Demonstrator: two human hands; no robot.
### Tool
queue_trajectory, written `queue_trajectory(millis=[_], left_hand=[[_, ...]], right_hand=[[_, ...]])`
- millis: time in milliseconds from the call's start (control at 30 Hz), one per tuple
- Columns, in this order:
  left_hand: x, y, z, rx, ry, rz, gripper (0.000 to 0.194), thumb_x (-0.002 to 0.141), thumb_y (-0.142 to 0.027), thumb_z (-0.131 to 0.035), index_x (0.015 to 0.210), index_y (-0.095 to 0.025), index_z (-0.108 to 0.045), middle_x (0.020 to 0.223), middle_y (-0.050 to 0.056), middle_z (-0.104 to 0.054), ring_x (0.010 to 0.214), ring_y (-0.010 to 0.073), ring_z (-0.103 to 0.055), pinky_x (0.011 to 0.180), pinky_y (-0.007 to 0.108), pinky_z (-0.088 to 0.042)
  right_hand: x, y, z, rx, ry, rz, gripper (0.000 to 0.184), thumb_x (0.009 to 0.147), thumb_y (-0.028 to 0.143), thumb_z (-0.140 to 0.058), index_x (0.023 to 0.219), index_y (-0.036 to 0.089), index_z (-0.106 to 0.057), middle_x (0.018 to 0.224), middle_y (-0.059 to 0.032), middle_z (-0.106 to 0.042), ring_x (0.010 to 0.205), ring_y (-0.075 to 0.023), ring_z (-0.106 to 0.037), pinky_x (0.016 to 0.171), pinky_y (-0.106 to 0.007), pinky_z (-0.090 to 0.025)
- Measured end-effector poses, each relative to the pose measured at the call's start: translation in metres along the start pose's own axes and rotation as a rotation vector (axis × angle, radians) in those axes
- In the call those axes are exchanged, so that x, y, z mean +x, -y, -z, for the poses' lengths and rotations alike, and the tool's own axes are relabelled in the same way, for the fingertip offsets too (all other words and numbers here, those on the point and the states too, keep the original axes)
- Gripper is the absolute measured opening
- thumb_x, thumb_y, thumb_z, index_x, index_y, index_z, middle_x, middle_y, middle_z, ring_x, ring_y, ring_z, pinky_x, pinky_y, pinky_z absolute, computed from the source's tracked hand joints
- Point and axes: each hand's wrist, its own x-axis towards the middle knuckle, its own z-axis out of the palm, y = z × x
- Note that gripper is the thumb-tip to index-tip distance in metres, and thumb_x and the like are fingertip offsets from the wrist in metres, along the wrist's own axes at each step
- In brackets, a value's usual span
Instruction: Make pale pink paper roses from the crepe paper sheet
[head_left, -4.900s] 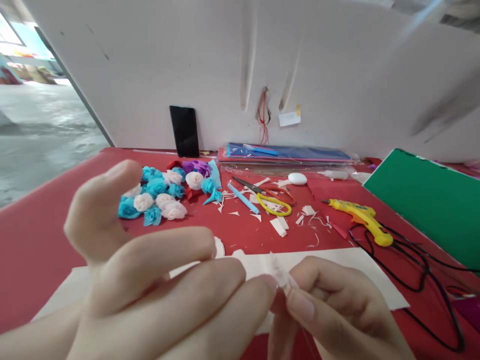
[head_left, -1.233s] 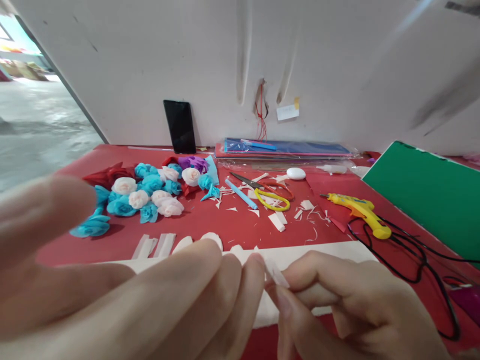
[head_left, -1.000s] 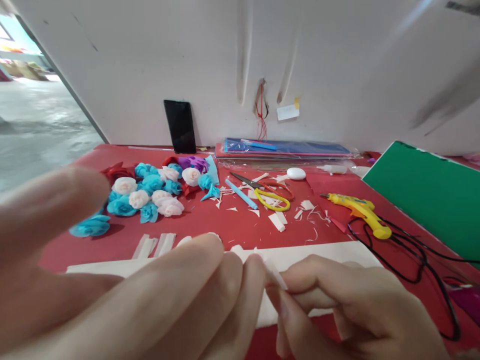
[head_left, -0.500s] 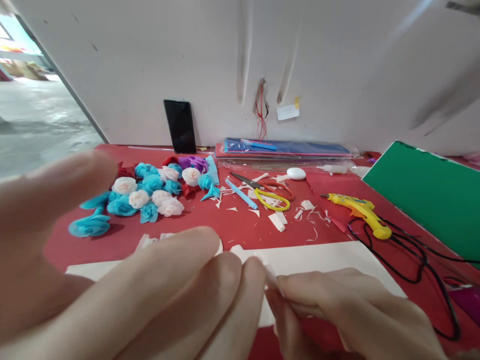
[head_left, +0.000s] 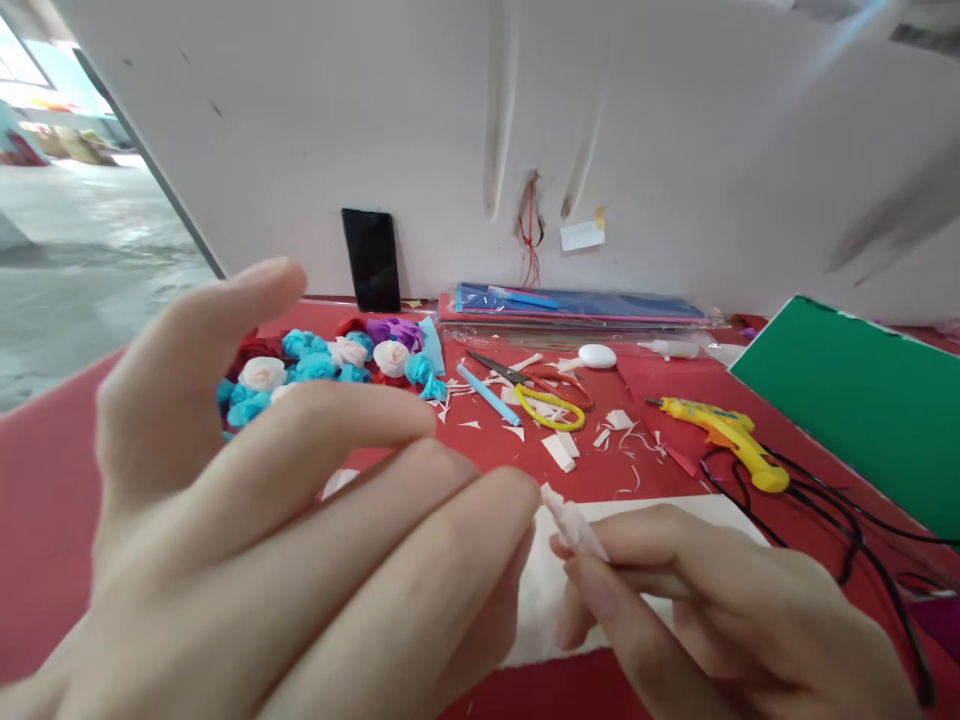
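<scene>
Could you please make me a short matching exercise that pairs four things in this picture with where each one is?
Things:
1. Small crumpled pale pink paper piece
2. Black rectangular phone
3. Yellow plastic glue gun
4. Metal scissors with yellow and orange handles

Places:
A. Lying beside the flat green board
B. Lying beside the slim light blue stick
C. Pinched in the right hand
D. Leaning against the upright white panel

Right pairs: 1-C, 2-D, 3-A, 4-B.

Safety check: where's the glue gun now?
Head view, right side: the yellow glue gun lies on the red table, between the scissors and the green board.
</scene>
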Motion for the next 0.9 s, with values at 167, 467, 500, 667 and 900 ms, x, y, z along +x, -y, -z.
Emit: queue_trajectory(millis=[167, 467, 500, 667, 900], left_hand=[[0.008, 0.002, 0.003, 0.069, 0.032, -0.006, 0.006, 0.084, -0.031, -0.064, 0.081, -0.028, -0.067, 0.063, -0.010, -0.066, 0.068, 0.0174, -0.060, 0.112, 0.057, -0.034], [0.005, 0.007, -0.001, -0.049, 0.067, -0.034, 0.010, 0.082, -0.026, -0.070, 0.089, -0.030, -0.064, 0.066, -0.009, -0.060, 0.070, 0.0154, -0.053, 0.118, 0.054, -0.024], [0.006, 0.008, -0.002, -0.064, 0.062, -0.024, 0.011, 0.082, -0.024, -0.071, 0.088, -0.030, -0.064, 0.066, -0.009, -0.059, 0.070, 0.0152, -0.052, 0.117, 0.053, -0.025], [0.009, 0.009, -0.003, -0.121, 0.041, 0.021, 0.007, 0.082, -0.026, -0.070, 0.085, -0.026, -0.064, 0.060, -0.011, -0.057, 0.065, 0.0135, -0.052, 0.113, 0.047, -0.031], [0.014, 0.005, -0.003, -0.149, 0.039, 0.053, 0.008, 0.086, -0.026, -0.066, 0.079, -0.028, -0.063, 0.054, -0.012, -0.055, 0.060, 0.0127, -0.052, 0.115, 0.047, -0.030]], right_hand=[[0.000, -0.003, -0.001, 0.220, 0.097, -0.097, 0.018, 0.087, 0.019, -0.060, 0.071, 0.023, -0.068, 0.058, 0.0043, -0.070, 0.052, -0.0095, -0.068, 0.053, -0.012, -0.054], [0.006, -0.020, -0.009, 0.685, 0.331, -0.309, 0.021, 0.091, 0.036, -0.060, 0.076, 0.022, -0.064, 0.061, 0.0023, -0.073, 0.058, -0.0101, -0.070, 0.061, -0.017, -0.057], [0.006, -0.020, -0.009, 0.753, 0.362, -0.370, 0.021, 0.091, 0.038, -0.060, 0.077, 0.022, -0.064, 0.062, 0.0027, -0.073, 0.060, -0.0098, -0.071, 0.063, -0.018, -0.057], [0.005, -0.020, -0.013, 1.037, 0.452, -0.502, 0.020, 0.090, 0.040, -0.062, 0.081, 0.022, -0.064, 0.061, 0.0048, -0.071, 0.061, -0.0083, -0.071, 0.062, -0.016, -0.053], [0.003, -0.020, -0.013, 1.065, 0.483, -0.509, 0.018, 0.091, 0.037, -0.062, 0.082, 0.022, -0.065, 0.063, 0.0060, -0.073, 0.062, -0.0066, -0.071, 0.065, -0.015, -0.053]])
